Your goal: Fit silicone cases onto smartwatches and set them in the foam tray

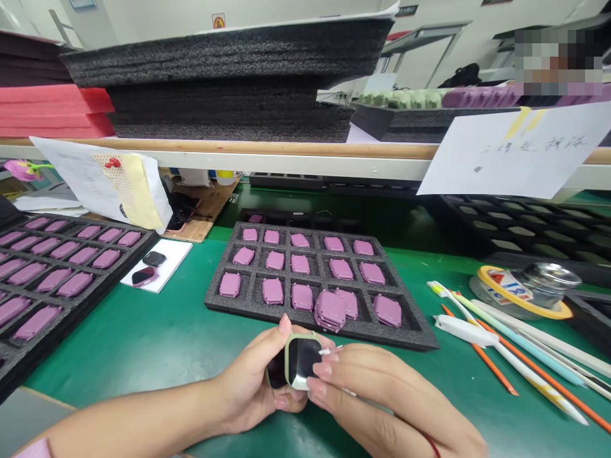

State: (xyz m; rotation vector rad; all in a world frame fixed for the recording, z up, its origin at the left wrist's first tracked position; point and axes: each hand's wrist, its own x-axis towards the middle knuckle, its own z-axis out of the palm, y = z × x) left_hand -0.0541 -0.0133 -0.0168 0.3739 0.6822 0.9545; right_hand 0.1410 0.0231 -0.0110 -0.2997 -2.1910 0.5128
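Note:
My left hand (pixel 258 369) is closed around a watch case with a light green frame (pixel 287 359) and a dark glossy face. A second dark piece (pixel 275 372) sits behind it in the same grip. Closed from the other side, my right hand (pixel 382 388) has its fingertips on the case's right edge. A small white bit (pixel 326 351) shows at those fingertips; I cannot make out what it is. Just beyond both hands, purple watch cases (pixel 300 264) fill a black foam tray (pixel 405 331), and a few purple cases (pixel 330 308) are stacked at its front row.
Another foam tray (pixel 147 238) of purple cases lies at left, beside a white pad (pixel 165 261) with two dark cases. Pens and a white brush-like tool (pixel 465 329) lie at right near a glass jar (pixel 525 308) and tape roll. A shelf edge (pixel 286 156) bearing foam stacks crosses behind.

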